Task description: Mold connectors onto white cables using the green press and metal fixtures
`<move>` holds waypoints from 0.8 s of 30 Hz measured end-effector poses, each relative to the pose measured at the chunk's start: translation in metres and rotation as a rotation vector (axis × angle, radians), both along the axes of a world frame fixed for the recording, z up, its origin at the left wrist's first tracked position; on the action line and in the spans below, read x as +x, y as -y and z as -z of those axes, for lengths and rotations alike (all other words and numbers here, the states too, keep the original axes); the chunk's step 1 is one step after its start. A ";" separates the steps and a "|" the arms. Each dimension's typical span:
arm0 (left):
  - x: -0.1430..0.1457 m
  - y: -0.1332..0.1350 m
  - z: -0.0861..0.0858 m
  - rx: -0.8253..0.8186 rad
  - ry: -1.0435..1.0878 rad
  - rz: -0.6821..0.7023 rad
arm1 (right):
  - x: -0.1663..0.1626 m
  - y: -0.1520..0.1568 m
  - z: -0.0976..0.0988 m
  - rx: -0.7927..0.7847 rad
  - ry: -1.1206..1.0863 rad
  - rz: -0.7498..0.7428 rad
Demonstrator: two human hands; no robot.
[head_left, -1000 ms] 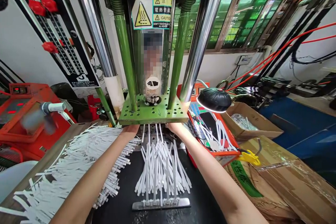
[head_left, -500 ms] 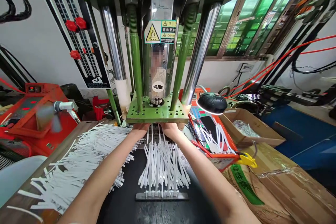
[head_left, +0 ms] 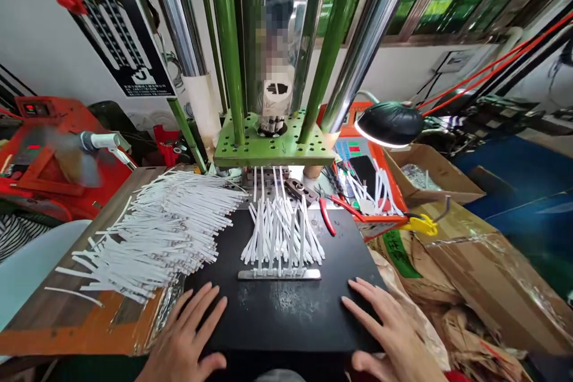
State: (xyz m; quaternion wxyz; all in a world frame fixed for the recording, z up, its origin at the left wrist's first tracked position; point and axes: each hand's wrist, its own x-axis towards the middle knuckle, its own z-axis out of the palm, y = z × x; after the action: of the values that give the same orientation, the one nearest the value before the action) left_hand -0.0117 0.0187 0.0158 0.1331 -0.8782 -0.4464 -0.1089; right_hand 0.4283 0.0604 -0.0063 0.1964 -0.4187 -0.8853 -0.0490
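My left hand (head_left: 188, 340) lies flat with fingers spread on the near left edge of a black work plate (head_left: 286, 310). My right hand (head_left: 389, 328) lies flat on its near right corner, fingers apart. Neither holds anything. Beyond them, a metal bar (head_left: 279, 274) carries a fan of white cable pieces (head_left: 282, 233) that reach toward the green press platen (head_left: 273, 149) of the moulding machine.
A big pile of white cable pieces (head_left: 156, 233) covers the wooden bench at left. Red-handled pliers (head_left: 329, 218) lie right of the fan. A black lamp (head_left: 389, 124), a red tray of cables (head_left: 376, 191) and cardboard boxes (head_left: 456, 262) stand at right. A small fan (head_left: 76, 155) spins at left.
Both hands have drawn back from under the green platen to the near edge of the black plate and now lie flat. The view has tilted down and closer.
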 end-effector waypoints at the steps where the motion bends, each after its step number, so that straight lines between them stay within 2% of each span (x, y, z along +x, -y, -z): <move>1: -0.001 0.008 0.001 -0.009 -0.010 -0.052 | 0.001 0.009 0.003 0.001 0.028 0.034; 4: 0.003 0.011 0.003 -0.046 -0.001 -0.167 | -0.005 0.016 0.007 -0.026 0.085 0.135; 10: 0.005 0.007 0.005 -0.066 -0.032 -0.160 | -0.014 0.014 0.001 -0.104 0.068 0.166; 19: -0.003 0.006 0.015 -0.067 0.018 -0.118 | -0.019 0.016 -0.006 -0.136 0.049 0.207; 24: -0.003 0.009 0.018 -0.118 0.046 -0.152 | -0.018 0.018 -0.005 -0.170 0.042 0.223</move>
State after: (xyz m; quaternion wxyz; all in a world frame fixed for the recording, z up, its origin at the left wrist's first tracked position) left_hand -0.0151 0.0099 -0.0027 0.0789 -0.8454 -0.5202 -0.0924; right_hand 0.4104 0.0428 -0.0016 0.1351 -0.5285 -0.8381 -0.0040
